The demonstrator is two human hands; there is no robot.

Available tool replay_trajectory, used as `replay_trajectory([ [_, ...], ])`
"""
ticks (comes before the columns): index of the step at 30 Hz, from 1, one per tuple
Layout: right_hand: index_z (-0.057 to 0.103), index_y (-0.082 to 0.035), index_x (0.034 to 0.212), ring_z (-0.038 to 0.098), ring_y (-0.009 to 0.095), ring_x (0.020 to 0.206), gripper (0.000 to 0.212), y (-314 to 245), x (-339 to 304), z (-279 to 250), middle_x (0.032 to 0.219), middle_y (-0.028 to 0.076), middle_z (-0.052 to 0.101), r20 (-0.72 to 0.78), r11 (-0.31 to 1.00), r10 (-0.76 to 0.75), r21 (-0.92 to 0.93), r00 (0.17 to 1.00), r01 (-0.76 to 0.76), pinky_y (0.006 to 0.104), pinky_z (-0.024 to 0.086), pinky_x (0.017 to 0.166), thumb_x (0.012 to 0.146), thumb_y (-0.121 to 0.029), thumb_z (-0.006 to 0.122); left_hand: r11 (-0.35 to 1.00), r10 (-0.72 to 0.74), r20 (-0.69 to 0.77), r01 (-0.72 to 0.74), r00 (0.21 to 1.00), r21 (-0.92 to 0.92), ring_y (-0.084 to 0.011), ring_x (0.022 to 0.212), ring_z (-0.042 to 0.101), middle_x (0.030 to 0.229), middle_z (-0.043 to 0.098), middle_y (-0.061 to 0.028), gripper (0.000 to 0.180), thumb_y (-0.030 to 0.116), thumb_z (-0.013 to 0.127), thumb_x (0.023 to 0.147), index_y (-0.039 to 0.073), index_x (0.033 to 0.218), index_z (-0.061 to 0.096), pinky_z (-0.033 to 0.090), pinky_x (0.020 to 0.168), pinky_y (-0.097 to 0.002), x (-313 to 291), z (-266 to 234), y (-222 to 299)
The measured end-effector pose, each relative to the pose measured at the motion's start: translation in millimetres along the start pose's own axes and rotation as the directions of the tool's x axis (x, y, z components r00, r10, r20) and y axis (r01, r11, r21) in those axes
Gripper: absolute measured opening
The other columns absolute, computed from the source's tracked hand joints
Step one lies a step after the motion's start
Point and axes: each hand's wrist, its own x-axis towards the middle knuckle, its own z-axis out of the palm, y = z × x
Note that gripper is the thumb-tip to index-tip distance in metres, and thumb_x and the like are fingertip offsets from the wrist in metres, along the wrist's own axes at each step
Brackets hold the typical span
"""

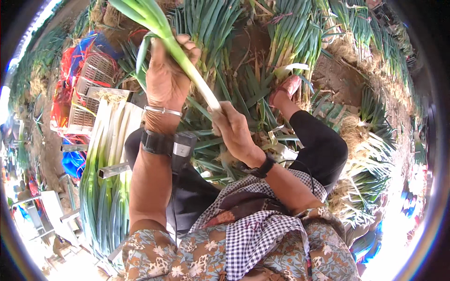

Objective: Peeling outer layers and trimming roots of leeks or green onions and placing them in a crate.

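Observation:
A single long green onion [196, 75] slants across in front of me, its green leaves toward the upper left and its white stem toward the middle. My left hand [169, 70] is under the green part, palm turned up and fingers curled around the stalk. Lower down, my right hand [233, 131] is closed on the white root end, which its fingers mostly hide. At my left, a stack of trimmed green onions [112, 140] lies in a metal frame [115, 169], white ends away from me.
A white woven basket [93, 79] with red and blue plastic strips stands at the far left. Bundles of green onions [206, 23] lie ahead, and more with shaggy roots [356, 136] line the right. Loose leaves [248, 93] litter the ground near my right foot [286, 89].

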Motion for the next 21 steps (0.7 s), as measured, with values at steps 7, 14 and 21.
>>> replay_trajectory([
  [7, 0.054, 0.000, 0.119, 0.046, 0.002, 0.058, 0.040, -2, -14, -14, 0.072, -0.002, 0.053, 0.155, 0.903, 0.061, 0.412, 0.986, -0.120, 0.0189, 0.040, 0.049, 0.099, -0.034, 0.047, 0.979, -0.080, -0.079, 0.093, 0.994, 0.179, -0.0262, 0.110, 0.059, 0.126, 0.054, -0.0201, 0.042, 0.027, 0.048, 0.098, -0.004, 0.126, 0.045, 0.046, 0.101, -0.0456, -5, 13, -5],
  [14, 0.052, -0.001, 0.106, 0.055, 0.012, 0.064, 0.024, 27, -15, -14, 0.075, 0.007, 0.057, -0.082, 0.995, 0.044, -0.081, 0.996, -0.050, 0.0282, 0.046, 0.058, 0.094, -0.019, 0.059, 0.963, -0.153, -0.289, 0.208, 0.945, 0.170, -0.0315, 0.107, 0.059, 0.120, 0.055, -0.0234, 0.037, 0.019, 0.050, 0.094, -0.005, 0.122, 0.046, 0.043, 0.102, -0.0548, -6, 5, -18],
  [21, 0.050, -0.001, 0.105, 0.053, 0.019, 0.065, 0.020, 32, -14, -20, 0.075, 0.011, 0.055, -0.270, 0.913, -0.101, -0.407, 0.958, -0.019, 0.0327, 0.043, 0.058, 0.092, -0.013, 0.059, 0.912, -0.229, -0.353, 0.327, 0.907, 0.248, -0.0478, 0.115, 0.051, 0.113, 0.053, -0.0317, 0.030, 0.007, 0.038, 0.091, -0.011, 0.113, 0.046, 0.041, 0.099, -0.0639, -10, 7, -21],
])
